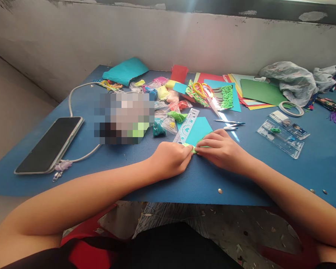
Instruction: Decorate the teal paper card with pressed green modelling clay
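My left hand (172, 158) and my right hand (223, 150) meet near the table's front edge. Their fingertips pinch a small light green piece (190, 148) from both sides; most of it is hidden, and I cannot tell whether it is paper or clay. Just beyond the fingers lies a teal paper sheet (204, 129), partly under my right hand. A clear stencil ruler (187, 125) slants beside the sheet, its lower end close to my left hand. Pens (229, 122) rest behind my right hand.
Bags of coloured material (168, 119), yellow-handled scissors (205, 93) and coloured paper (260, 91) crowd the back. At left lies a phone (50, 145) with a cable (70, 99). A tape roll (291, 108) and a clear plastic pack (281, 138) are on the right.
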Demonstrator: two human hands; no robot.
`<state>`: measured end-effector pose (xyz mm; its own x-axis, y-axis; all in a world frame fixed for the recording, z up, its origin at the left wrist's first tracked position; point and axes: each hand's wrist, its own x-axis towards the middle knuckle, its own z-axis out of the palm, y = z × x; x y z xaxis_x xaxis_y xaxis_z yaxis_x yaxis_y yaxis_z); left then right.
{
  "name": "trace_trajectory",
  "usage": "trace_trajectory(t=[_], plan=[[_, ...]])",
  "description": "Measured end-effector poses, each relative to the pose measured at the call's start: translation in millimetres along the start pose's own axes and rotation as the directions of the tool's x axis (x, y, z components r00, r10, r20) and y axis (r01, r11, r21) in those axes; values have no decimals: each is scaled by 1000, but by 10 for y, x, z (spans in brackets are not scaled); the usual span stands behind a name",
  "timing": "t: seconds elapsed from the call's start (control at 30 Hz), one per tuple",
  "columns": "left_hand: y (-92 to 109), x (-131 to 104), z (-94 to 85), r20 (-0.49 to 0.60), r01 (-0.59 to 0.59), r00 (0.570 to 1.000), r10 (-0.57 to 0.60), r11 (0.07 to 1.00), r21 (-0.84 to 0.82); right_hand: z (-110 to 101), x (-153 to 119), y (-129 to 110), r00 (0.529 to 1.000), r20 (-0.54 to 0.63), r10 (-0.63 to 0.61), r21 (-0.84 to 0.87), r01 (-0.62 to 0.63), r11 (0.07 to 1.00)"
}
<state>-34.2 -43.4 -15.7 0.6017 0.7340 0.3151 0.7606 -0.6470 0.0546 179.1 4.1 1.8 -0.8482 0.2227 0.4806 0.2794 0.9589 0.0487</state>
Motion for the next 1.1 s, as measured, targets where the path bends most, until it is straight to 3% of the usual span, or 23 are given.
trace_trajectory(t=[0.23, 0.37, 0.53, 0.87, 1.1], plan=[[2, -25, 9, -150, -116, 980, 131, 988, 106, -56, -38, 13, 982, 80, 173, 63, -179, 982], [-13, -34, 19, -149, -205, 963, 225, 968, 143, -67, -51, 47, 960, 185, 210, 181, -243, 953], [-42, -42, 40, -118, -239, 958, 260, 957, 162, -73, -37, 66, 924, 287, 255, 340, -347, 874], [-41, -50, 41, -64, -247, 964, 259, 958, 148, -16, -41, 74, 917, 282, 281, 346, -370, 862], [-28, -38, 31, -129, -219, 964, 233, 969, 116, -11, -30, 70, 912, 276, 302, 358, -390, 848]])
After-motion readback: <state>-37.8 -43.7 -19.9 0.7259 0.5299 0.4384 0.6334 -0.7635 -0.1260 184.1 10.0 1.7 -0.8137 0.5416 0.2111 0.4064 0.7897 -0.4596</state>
